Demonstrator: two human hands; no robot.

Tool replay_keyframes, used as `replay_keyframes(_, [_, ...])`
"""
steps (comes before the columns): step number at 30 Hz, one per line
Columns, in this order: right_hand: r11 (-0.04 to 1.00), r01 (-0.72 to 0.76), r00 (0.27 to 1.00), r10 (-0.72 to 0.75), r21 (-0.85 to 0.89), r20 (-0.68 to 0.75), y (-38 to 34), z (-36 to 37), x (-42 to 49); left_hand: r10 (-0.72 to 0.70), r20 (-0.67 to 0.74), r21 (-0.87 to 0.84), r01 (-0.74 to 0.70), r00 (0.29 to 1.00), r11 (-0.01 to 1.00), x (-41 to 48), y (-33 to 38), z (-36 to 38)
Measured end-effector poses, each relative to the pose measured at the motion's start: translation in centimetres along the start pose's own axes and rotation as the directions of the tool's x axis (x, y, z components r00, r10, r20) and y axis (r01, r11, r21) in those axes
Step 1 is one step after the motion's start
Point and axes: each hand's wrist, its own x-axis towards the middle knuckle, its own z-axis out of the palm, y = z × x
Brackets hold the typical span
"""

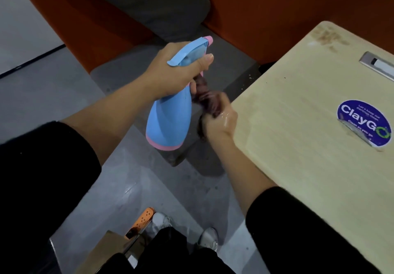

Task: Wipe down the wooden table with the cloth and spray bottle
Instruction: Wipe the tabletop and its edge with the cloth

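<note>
Gripping spray bottle (170,120) in left hand (177,75), clamping twisted cloth (209,101) in right hand (219,122), bench (298,113) just right of hands. Might drop bottle: wet grip, wringing strain.

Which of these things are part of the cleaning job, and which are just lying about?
Job: spray bottle, gripped by left hand; cloth, gripped by right hand; wooden table.
Lying about: sticker, metal plate, orange seat.
</note>
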Motion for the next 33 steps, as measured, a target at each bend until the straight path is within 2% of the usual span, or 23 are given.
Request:
replay_keyframes(2, [0.986, -0.024, 0.99, 0.047, 0.164, -0.136, -0.1, -1.9, 1.6, 0.008, 0.021, -0.003, -0.008, 1.0, 1.0, -0.2, 0.1, 0.1])
replay_keyframes(3, [0.987, -0.044, 0.976, 0.075, 0.152, -0.206, 0.3, -3.5, 2.6, 0.01, 0.026, 0.0, -0.01, 1.0, 1.0, -0.3, 0.2, 0.1])
replay_keyframes(5, [0.991, -0.13, 0.946, 0.121, -0.009, -0.302, 2.2, -7.1, 4.1, 0.015, 0.02, 0.001, -0.015, 1.0, 1.0, -0.3, 0.1, 0.2])
replay_keyframes(8, [0.926, -0.3, 0.917, 0.213, -0.23, -0.338, 5.2, -10.5, 3.2, 0.005, 0.011, -0.008, -0.005, 1.0, 1.0, -0.5, -0.3, 0.5])
replay_keyframes(9, [0.919, -0.279, 0.926, 0.181, -0.278, -0.332, 5.5, -10.3, 2.3, -0.006, 0.009, -0.008, 0.006, 1.0, 1.0, -0.4, -0.4, 0.6])
replay_keyframes(12, [0.953, -0.135, 0.946, 0.043, -0.27, -0.322, 4.3, -7.6, -0.2, -0.024, 0.01, 0.002, 0.024, 1.0, 1.0, -0.3, -0.4, 0.8])
replay_keyframes(15, [0.961, 0.006, 0.97, -0.073, -0.276, -0.231, 2.7, -4.7, -1.7, -0.019, -0.002, 0.003, 0.019, 1.0, 1.0, 0.0, 0.1, 0.8])
replay_keyframes(18, [0.947, 0.049, 0.992, -0.083, -0.319, -0.092, 1.8, -2.4, -2.9, -0.003, -0.006, -0.006, 0.003, 1.0, 1.0, 0.0, 0.7, 0.8])
replay_keyframes(20, [0.985, 0.044, 0.999, -0.043, -0.168, 0.009, 0.8, -1.6, -2.9, 0.01, -0.009, 0.006, -0.009, 1.0, 1.0, -0.1, 1.2, 0.9])
replay_keyframes(23, [0.982, -0.141, 0.981, 0.121, 0.122, 0.153, -0.3, -2.7, -1.3, 0.025, -0.018, -0.014, -0.025, 1.0, 1.0, -0.6, 1.7, 0.7])
replay_keyframes(24, [0.979, -0.156, 0.971, 0.127, 0.134, 0.204, -0.4, -3.8, -0.5, 0.03, -0.025, -0.023, -0.031, 0.999, 0.999, -0.8, 1.7, 0.5])
replay_keyframes(25, [0.989, -0.11, 0.959, 0.08, 0.097, 0.271, -0.2, -5.2, 0.2, 0.037, -0.034, -0.029, -0.038, 0.999, 0.999, -1.0, 1.6, 0.3])
replay_keyframes(26, [1.0, 0.003, 0.932, -0.007, 0.012, 0.362, -0.1, -6.8, 0.8, 0.045, -0.042, -0.032, -0.046, 0.998, 0.998, -1.2, 1.5, 0.1])
replay_keyframes(27, [0.98, 0.171, 0.872, -0.103, -0.102, 0.478, 0.0, -8.3, 1.2, 0.051, -0.05, -0.034, -0.053, 0.997, 0.998, -1.3, 1.4, 0.0])
replay_keyframes(28, [0.911, 0.364, 0.773, -0.181, -0.191, 0.609, 0.0, -9.4, 1.5, 0.051, -0.059, -0.036, -0.053, 0.997, 0.998, -1.5, 1.3, -0.1])
replay_keyframes(30, [0.673, 0.706, 0.503, -0.256, -0.221, 0.826, 0.2, -10.6, 1.2, 0.032, -0.069, -0.038, -0.035, 0.997, 0.999, -2.0, 1.0, -0.1])
replay_keyframes(32, [0.364, 0.923, 0.203, -0.19, -0.123, 0.961, 0.6, -10.9, 0.5, 0.012, -0.067, -0.025, -0.013, 0.998, 1.0, -2.5, 0.8, -0.1])
replay_keyframes(33, [0.229, 0.972, 0.081, -0.11, -0.054, 0.991, 1.0, -10.9, 0.3, 0.006, -0.065, -0.015, -0.007, 0.998, 1.0, -2.8, 0.6, -0.1])
